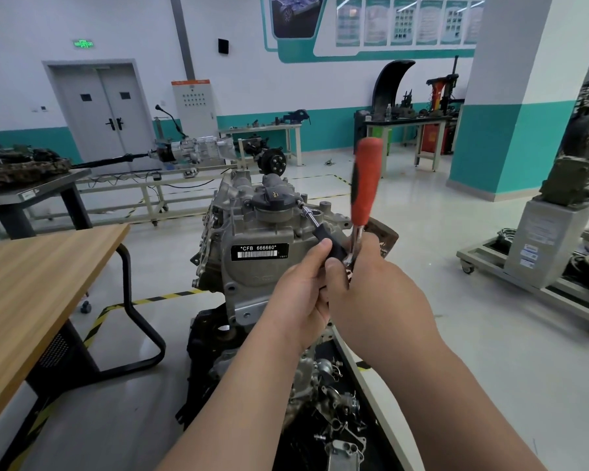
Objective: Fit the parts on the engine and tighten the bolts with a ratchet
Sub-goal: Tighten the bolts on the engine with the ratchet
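Standing mid-floor, the engine (pixel 252 253) has a wooden table (pixel 31 283) on its left, a teal-and-white pillar (pixel 497 130) well apart on its right, and loose metal parts (pixel 337 419) below the forearms. The ratchet (pixel 366 178) points almost straight up, its red handle blurred. Its extension (pixel 312 215) slants up-left and ends just beside the black cap (pixel 274 200). The left hand (pixel 300 294) pinches the extension's black grip. The right hand (pixel 378 294) is curled round the ratchet's head, hiding it.
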A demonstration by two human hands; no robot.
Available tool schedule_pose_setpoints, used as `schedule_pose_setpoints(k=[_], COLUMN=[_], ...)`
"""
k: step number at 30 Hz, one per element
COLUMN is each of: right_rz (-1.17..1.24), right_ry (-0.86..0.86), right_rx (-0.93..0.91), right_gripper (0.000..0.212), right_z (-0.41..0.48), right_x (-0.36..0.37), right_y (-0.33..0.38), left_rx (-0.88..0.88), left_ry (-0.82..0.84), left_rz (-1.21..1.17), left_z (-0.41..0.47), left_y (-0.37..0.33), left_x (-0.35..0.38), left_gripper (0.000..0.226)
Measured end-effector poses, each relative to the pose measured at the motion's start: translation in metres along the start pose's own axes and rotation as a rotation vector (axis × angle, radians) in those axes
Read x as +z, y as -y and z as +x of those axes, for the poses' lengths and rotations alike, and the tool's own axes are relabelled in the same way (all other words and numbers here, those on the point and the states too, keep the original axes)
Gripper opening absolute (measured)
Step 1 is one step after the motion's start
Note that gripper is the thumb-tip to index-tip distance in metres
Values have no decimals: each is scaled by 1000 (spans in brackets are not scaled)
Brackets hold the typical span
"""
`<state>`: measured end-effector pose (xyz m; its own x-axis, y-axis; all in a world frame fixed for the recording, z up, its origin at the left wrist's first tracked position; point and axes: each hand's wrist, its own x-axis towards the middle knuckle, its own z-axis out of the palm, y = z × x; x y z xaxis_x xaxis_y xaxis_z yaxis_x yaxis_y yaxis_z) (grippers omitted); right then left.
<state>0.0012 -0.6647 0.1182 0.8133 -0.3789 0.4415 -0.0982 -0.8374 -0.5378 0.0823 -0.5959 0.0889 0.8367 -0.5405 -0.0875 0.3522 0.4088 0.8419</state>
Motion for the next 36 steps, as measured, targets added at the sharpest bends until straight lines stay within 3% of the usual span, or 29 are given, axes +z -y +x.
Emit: schedule_pose_setpoints(k=[5,8,12,15,20,23,25,29,36], right_rz=[-11,136,638,1009,1786,2026,2039,1976,1620], right_ry=[-45,-21,76,134,338,366,389,410,329], right_rx=[-53,-52,148,351,630,753,788,806,724], right_gripper=[19,13,12,26,35,33,26,28,32], right_z=[-3,-2,4,4,4,3,-1,-4,-3], right_x=[1,3,8,12,2,-1,2,4,5], right_y=[-3,-8,-6,-3,-3,-4,-2,2,-4], left_rx=[8,23,61,58,29,-4,-30,-44,-114], left_ry=[4,-5,20,14,105,111,101,23,-65], left_rz=[25,27,26,67,107,91,66,49,136], left_z=[2,1,0,0,-1,2,2,2,-2], left_y=[3,4,4,4,5,8,8,7,6], left_x=[-3,-3,-1,-3,-5,-5,-5,-5,6], left_gripper=[49,39,45,54,35,51,54,39,39])
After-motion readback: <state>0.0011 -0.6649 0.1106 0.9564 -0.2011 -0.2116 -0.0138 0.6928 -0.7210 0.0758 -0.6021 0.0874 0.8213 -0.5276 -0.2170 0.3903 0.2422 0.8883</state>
